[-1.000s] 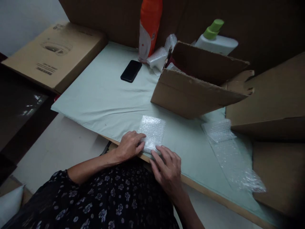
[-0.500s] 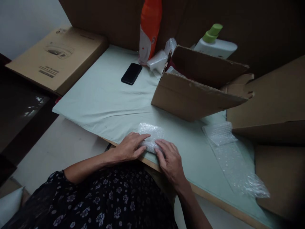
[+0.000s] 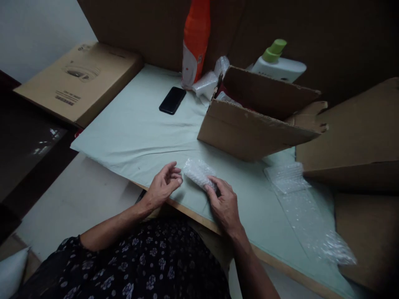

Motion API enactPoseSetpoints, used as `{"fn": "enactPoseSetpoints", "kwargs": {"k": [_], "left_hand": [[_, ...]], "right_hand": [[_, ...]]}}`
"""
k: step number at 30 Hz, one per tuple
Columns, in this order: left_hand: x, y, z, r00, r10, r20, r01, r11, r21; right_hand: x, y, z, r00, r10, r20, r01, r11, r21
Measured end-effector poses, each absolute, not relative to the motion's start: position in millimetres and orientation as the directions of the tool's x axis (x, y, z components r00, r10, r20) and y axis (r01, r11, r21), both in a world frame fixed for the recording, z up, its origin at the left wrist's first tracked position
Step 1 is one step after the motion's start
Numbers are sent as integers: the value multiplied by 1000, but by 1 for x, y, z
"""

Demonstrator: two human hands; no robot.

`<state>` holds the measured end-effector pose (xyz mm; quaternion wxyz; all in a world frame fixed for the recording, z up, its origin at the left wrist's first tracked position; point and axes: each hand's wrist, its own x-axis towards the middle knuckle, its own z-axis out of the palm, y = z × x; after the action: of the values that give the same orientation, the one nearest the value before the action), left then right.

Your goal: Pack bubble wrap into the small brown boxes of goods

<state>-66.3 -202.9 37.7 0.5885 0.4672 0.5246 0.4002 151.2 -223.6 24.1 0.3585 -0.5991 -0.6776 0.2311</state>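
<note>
One bubble-wrap bundle (image 3: 197,171) in the right hand (image 3: 225,203), at the near edge of the desk (image 3: 124,128)
Head view: the right hand pinches the bundle's right end. The left hand (image 3: 162,185), half open and empty, is just beside its left end. Beyond lie a phone (image 3: 172,100) and an open box (image 3: 249,135).

V. dim, R edge near blk; faint glints on bubble wrap (image 3: 198,171).
</note>
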Motion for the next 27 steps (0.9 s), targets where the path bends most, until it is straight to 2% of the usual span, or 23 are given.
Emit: {"fn": "enactPoseSetpoints", "kwargs": {"k": [3,6,9,12,16,18,20,23,25,27], "left_hand": [[-55,-209,39,282,878,-386,-230,452,862],[-38,-210,41,326,851,-412,-358,515,779],[-26,-209,42,292,854,-432,-431,520,738],[-21,-210,44,293,863,-413,-439,505,743],[-20,-213,45,333,870,-363,-317,466,826],[-23,-212,45,358,872,-332,-179,413,893],[-27,-205,49,403,882,-244,-28,278,960],[-32,-179,69,442,893,83,123,-152,981],[-29,-153,94,443,817,368,195,-489,850],[-20,-121,121,455,673,583,279,-730,624]], "right_hand": [[144,-233,28,-24,991,129,531,122,-839],[139,-245,30,-61,995,79,475,99,-874],[141,-252,32,32,986,164,530,122,-839],[149,-254,34,112,968,222,546,127,-828],[159,-253,38,-83,997,-6,359,24,-933],[163,-250,42,-156,985,-74,360,-13,-933],[169,-246,51,-168,984,-60,409,14,-913],[187,-240,75,-153,986,66,481,133,-867],[205,-234,96,-117,975,188,550,221,-805],[226,-227,121,-59,946,320,627,284,-726]]}}
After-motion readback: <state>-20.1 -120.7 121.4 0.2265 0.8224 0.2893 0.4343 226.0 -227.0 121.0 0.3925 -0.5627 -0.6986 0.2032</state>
